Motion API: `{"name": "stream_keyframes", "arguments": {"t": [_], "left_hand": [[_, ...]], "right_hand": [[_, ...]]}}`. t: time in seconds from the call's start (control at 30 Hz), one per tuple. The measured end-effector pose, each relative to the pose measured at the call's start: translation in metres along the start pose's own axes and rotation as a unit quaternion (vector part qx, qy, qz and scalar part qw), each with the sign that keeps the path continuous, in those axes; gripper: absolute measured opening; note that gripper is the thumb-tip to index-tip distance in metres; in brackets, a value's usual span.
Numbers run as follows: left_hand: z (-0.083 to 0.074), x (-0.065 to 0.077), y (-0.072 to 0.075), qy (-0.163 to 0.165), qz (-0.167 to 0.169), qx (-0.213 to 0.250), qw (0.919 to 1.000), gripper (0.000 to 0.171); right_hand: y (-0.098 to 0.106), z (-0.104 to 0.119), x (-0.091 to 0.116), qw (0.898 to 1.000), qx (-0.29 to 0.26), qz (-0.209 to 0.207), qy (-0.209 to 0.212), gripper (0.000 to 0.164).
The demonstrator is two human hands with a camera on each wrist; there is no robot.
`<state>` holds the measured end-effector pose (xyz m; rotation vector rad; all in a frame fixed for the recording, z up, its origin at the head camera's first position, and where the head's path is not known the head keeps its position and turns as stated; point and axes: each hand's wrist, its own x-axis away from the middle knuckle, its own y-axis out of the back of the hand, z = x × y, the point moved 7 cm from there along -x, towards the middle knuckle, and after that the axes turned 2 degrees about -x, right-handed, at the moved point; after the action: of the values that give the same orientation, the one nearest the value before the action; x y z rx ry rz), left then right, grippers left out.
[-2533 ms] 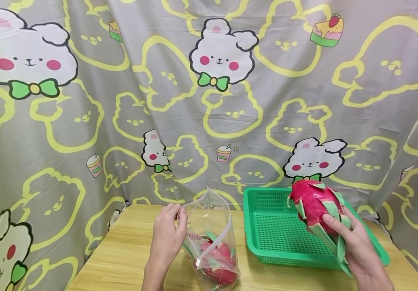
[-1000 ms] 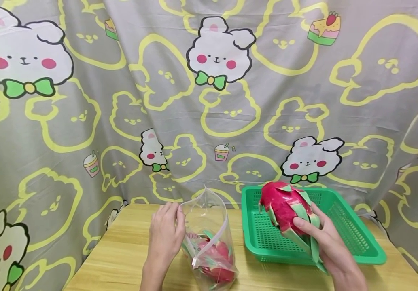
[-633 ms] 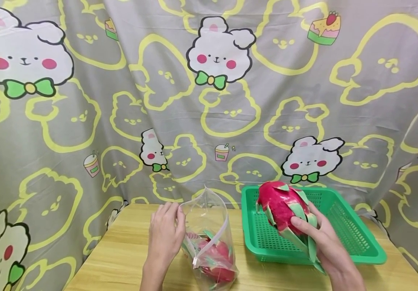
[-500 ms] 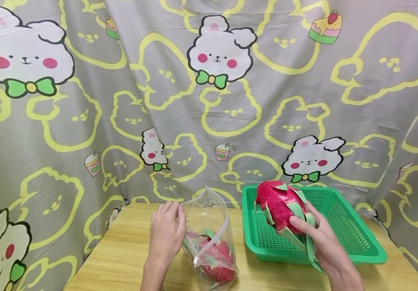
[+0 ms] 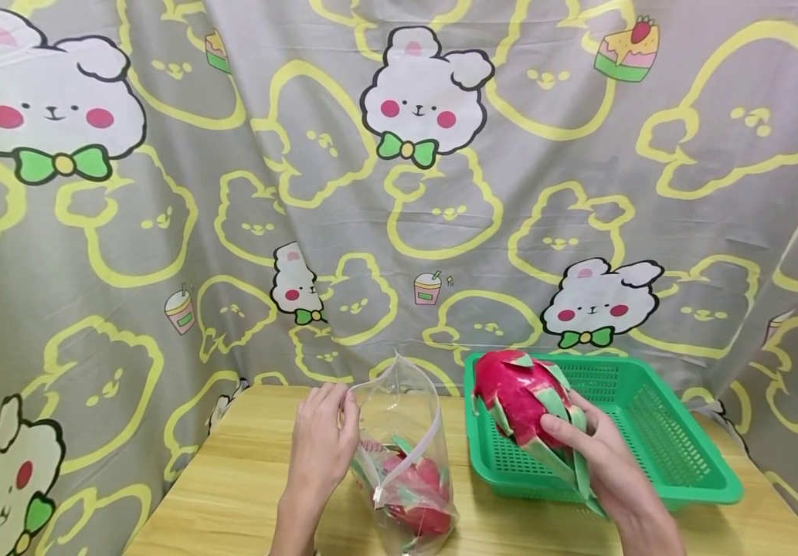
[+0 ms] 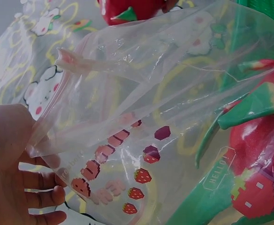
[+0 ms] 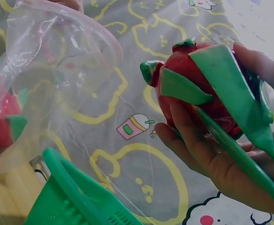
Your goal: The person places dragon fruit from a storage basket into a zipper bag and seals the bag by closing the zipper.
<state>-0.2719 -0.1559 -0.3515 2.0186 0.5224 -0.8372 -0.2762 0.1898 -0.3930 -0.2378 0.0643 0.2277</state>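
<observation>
In the head view my left hand (image 5: 322, 432) pinches the rim of a clear zip bag (image 5: 405, 401) standing on the table, its mouth spread wide. Inside the bag's bottom lies a red dragon fruit (image 5: 422, 494) with green scales. The left wrist view shows strawberry prints on the bag's side, close by my fingers (image 6: 43, 197). My right hand (image 5: 607, 455) grips a second dragon fruit (image 5: 517, 394), its fingers curled beneath as the right wrist view shows. That fruit hangs over the left part of a green basket (image 5: 691, 448), to the right of the bag's mouth.
The green basket has slotted sides and stands at the table's right. Wood-grain table (image 5: 232, 463) surface extends left of the bag. A grey curtain (image 5: 343, 208) printed with bunnies hangs behind and along the sides.
My right hand has carried the second dragon fruit leftward, from the basket's right half to above its left edge. The left hand keeps its hold on the bag, which stands in place.
</observation>
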Motion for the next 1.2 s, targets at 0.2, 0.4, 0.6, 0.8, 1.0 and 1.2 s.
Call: {"name": "stream_keyframes", "arguments": {"t": [0.2,0.4,0.6,0.8,1.0,1.2], "left_hand": [[0.003,0.001,0.002,0.007,0.003,0.008,0.9999,0.032],[0.006,0.001,0.005,0.011,0.001,0.015,0.9998,0.032],[0.007,0.0,0.005,0.014,0.003,0.03,0.9994,0.033],[0.007,-0.002,0.004,0.02,0.012,0.054,0.9983,0.036],[0.006,-0.004,0.003,0.019,0.022,0.057,0.9979,0.035],[0.009,-0.004,0.007,0.026,0.017,0.058,0.9978,0.035]], "right_hand": [[-0.007,0.0,-0.001,1.0,0.009,0.002,-0.004,0.076],[-0.014,0.0,-0.001,1.0,0.004,0.007,-0.003,0.075],[-0.018,-0.004,-0.002,1.0,-0.008,0.004,-0.026,0.08],[-0.016,-0.007,-0.001,0.999,-0.002,-0.011,-0.043,0.085],[-0.021,-0.005,0.002,0.996,0.061,-0.027,-0.063,0.089],[-0.046,0.014,-0.003,0.994,0.1,-0.01,-0.049,0.088]]}}
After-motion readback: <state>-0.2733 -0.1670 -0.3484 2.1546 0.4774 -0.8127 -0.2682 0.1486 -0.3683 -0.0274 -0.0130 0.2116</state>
